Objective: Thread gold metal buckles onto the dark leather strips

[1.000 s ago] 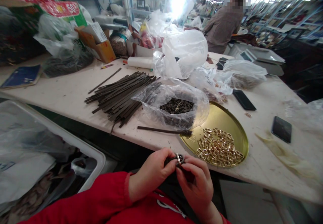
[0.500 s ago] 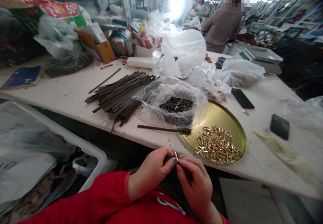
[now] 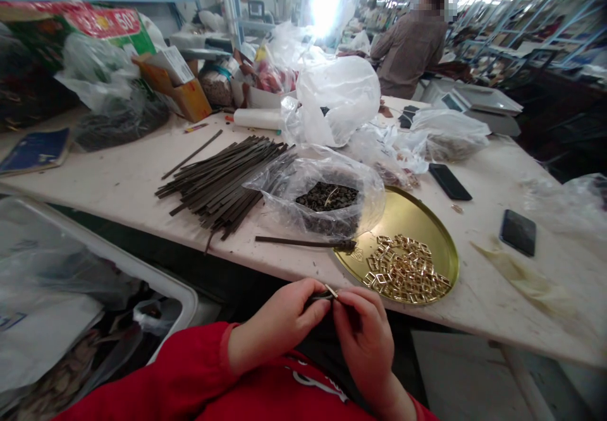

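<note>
My left hand (image 3: 277, 323) and my right hand (image 3: 363, 335) meet in front of my chest, below the table edge. Together they pinch a small gold buckle (image 3: 331, 292) fitted on a dark strap (image 3: 317, 296); most of the strap is hidden by my fingers. On the table just beyond lies a gold round tray (image 3: 417, 219) holding several gold buckles (image 3: 403, 269). A single dark strap (image 3: 303, 242) lies at the tray's left rim. A pile of dark straps (image 3: 222, 181) lies further left.
An open clear bag of small dark parts (image 3: 327, 196) sits behind the tray. Two black phones (image 3: 449, 181) (image 3: 518, 232) lie at the right. More plastic bags (image 3: 339, 95) and boxes crowd the back. A white bin (image 3: 95, 301) stands at my left. Another person (image 3: 408, 48) works beyond the table.
The buckle has turned from upright to tilted between my fingertips, and both hands shifted slightly. The head view moved a little to the right.
</note>
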`<action>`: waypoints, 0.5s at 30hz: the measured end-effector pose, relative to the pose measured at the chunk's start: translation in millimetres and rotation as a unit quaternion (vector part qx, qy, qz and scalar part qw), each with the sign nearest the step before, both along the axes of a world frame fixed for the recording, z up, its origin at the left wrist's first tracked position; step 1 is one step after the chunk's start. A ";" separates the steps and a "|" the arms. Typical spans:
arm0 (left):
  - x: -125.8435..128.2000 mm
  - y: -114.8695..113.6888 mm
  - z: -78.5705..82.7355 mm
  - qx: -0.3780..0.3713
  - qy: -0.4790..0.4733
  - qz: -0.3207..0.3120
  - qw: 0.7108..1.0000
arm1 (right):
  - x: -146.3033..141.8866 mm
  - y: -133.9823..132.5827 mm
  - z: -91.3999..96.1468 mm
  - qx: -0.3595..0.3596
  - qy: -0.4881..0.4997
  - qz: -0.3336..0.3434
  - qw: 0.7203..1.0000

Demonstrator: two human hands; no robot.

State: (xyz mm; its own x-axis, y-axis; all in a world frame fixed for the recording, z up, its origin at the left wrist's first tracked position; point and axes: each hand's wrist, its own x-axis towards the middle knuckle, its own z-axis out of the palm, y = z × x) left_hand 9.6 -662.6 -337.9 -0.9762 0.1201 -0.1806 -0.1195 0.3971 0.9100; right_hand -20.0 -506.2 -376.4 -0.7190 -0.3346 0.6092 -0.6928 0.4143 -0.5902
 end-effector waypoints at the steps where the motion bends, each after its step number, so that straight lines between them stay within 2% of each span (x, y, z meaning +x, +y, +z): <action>1: -1.3 0.2 -0.5 -0.003 0.005 0.004 1.000 | -0.2 -0.8 -0.1 -0.006 -0.012 -0.007 1.000; 6: -7.7 1.3 -1.3 -0.009 -0.015 0.022 1.000 | -5.4 -0.8 0.6 0.012 -0.054 0.002 0.998; 11: -11.6 0.7 -3.0 -0.032 -0.004 0.004 0.999 | -14.4 1.7 2.4 0.062 -0.135 0.120 0.982; 15: -11.3 0.2 -1.1 -0.077 -0.011 -0.012 0.997 | -18.3 4.0 5.5 0.039 -0.238 0.144 0.960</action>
State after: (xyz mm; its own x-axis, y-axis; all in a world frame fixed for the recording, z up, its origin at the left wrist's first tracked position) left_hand -1.7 -662.5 -339.0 -0.9691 0.1118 -0.2199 -0.1277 0.5353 0.8350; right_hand -38.3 -502.3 -370.9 -0.7807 -0.5919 0.2004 -0.4450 0.3015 -0.8433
